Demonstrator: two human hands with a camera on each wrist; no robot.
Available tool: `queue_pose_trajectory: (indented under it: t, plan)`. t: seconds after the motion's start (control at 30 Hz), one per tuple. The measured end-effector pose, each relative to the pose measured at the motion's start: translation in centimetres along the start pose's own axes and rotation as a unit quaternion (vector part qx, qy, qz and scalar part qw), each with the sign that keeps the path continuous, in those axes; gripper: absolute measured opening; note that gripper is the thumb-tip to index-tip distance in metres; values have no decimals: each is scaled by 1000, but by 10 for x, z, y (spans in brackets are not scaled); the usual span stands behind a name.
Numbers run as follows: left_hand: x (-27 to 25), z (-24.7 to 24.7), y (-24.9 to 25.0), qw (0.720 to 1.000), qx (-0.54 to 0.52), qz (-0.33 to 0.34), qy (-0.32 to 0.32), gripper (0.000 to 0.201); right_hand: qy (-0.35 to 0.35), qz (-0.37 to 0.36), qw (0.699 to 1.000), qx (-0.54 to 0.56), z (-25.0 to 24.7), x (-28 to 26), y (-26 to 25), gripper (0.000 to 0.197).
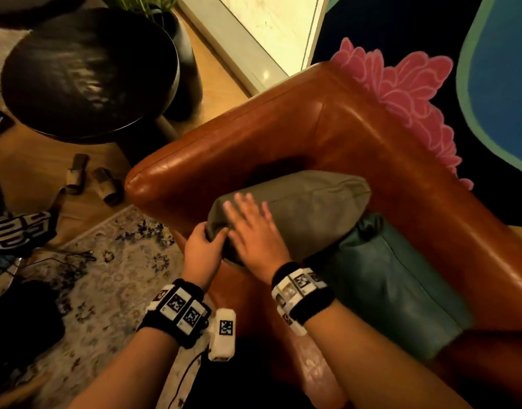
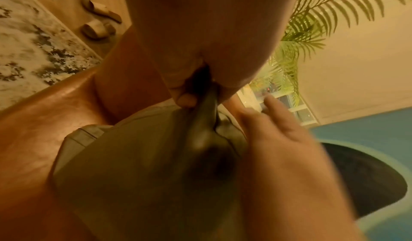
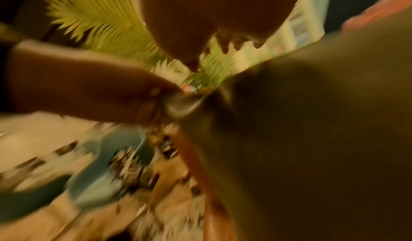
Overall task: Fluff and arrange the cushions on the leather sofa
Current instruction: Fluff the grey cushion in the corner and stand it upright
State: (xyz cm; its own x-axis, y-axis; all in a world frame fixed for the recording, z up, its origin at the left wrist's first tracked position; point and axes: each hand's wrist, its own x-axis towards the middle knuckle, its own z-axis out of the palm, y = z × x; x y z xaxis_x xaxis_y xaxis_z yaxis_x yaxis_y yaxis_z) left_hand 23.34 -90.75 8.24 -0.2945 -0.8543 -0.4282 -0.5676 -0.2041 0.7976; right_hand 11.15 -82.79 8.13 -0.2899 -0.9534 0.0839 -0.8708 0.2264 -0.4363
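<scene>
A warmly lit living room with a patterned rug over a wood floor frames the scene, and the work happens at the arm end of a tan leather sofa. Nearest the person, the left hand has its fingers curled round the near corner of the olive cushion — a pinch that seems meant to anchor it while it is struck. Just beside it, the right hand lies flat on the cushion's face with fingers spread and straight, blurred, probably mid-pat to plump the filling. The olive cushion leans across the seat corner, its far edge overlapping a teal cushion — likely next. Beyond the sofa arm stand a dark round table and a potted palm.
</scene>
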Motion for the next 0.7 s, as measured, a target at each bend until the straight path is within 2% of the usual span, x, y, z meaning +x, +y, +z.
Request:
queue_pose_trajectory:
  t: [0.07,0.13,0.2,0.33,0.4,0.43,0.47,0.5,0.57,0.6,0.63,0.7]
  plan:
    - [7,-9,-10,1000,5,-3,17,28,-79,-66,992,-74,25,-9,3,54]
    - [11,-21,-20,998,-18,-46,28,51,-81,-39,984,-157,26,-9,41,55]
    - [14,-30,-26,997,-16,-65,24,63,-59,54,977,-198,9,-3,85,57]
    - [23,-38,-20,995,36,-86,-18,62,-65,239,939,-239,-37,-2,165,61]
    - [26,-40,-18,991,-14,-127,-34,60,-31,402,902,-155,-62,-2,184,70]
    - [30,-40,-20,986,-42,-159,-39,60,-10,475,877,-68,-72,1,188,70]
    - [30,-40,-18,980,-63,-181,-46,57,8,500,866,20,-80,4,186,61]
    - [29,-39,-13,978,-86,-183,-55,50,38,482,872,82,-87,6,179,49]
    - [24,-41,2,982,-105,-136,-83,27,129,403,897,130,-100,7,167,29]
    - [22,-46,8,980,-122,-114,-105,21,162,377,897,161,-108,8,166,21]
    - [21,-53,13,973,-156,-105,-134,21,193,359,891,202,-115,11,171,15]
    - [20,-64,15,945,-239,-125,-187,30,245,367,852,283,-127,19,183,15]
